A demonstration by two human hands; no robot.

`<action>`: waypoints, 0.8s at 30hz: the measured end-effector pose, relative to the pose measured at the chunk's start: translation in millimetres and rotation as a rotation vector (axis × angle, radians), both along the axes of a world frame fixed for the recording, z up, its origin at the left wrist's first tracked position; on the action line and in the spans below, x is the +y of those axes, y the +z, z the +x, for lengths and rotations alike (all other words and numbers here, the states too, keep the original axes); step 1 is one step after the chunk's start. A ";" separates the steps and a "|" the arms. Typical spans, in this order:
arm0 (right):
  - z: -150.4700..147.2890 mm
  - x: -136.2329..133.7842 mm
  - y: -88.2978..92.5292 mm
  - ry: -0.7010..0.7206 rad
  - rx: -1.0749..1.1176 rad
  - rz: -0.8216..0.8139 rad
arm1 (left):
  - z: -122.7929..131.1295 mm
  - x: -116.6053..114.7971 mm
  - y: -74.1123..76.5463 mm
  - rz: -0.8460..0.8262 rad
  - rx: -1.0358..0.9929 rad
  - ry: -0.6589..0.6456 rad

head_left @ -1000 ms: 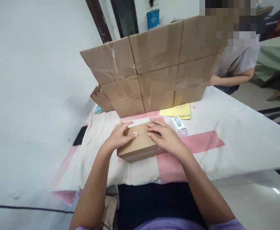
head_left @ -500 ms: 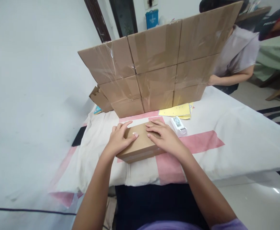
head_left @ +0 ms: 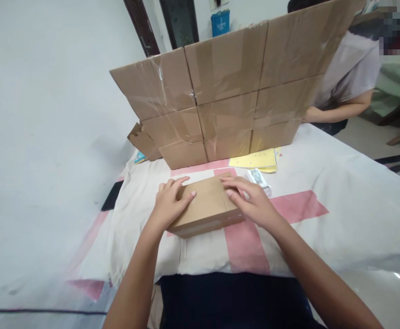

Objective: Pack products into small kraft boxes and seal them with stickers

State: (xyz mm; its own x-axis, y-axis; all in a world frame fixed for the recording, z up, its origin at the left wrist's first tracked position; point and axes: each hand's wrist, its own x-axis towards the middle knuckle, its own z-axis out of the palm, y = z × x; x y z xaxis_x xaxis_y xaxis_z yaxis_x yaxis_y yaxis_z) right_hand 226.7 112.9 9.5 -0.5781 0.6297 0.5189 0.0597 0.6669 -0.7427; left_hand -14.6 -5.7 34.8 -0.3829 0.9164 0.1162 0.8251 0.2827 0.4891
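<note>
A small closed cardboard box lies on the cloth-covered table in front of me. My left hand holds its left end, with the thumb on the top face and the other fingers over the far left side, partly hidden. At the right end is my right hand, its fingers apart and stretched over the top edge; whether all of them touch the box I cannot tell. Just behind that hand sits a small white device or case with a greyish top, partly covered by the fingers.
A tall taped cardboard panel stands across the table's back. Yellow paper lies at its foot, and an open carton is at its left. A person stands behind on the right. The white wall borders the left side.
My right hand has slid right along the box top to its right end, nearer the white item. My left hand stays at the left end. The view has shifted slightly.
</note>
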 end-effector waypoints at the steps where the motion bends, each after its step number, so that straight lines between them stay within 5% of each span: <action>1: 10.1 14.7 -0.9 -0.081 0.042 -0.030 | -1.8 0.3 -0.6 0.004 -0.004 -0.010; 5: 59.5 121.4 -15.8 -0.486 0.009 -0.083 | -7.4 1.6 -4.3 0.022 -0.015 -0.024; 10: 100.2 249.3 -64.2 -0.785 -0.384 -0.097 | -7.5 -0.3 -6.9 0.033 -0.017 0.009; 15: 99.8 272.1 -102.4 -0.795 -0.522 -0.048 | -9.5 -5.1 -8.6 0.023 -0.027 0.026; 24: 92.3 283.3 -106.6 -0.787 -0.686 -0.055 | -19.5 -13.9 -13.9 0.126 0.233 0.043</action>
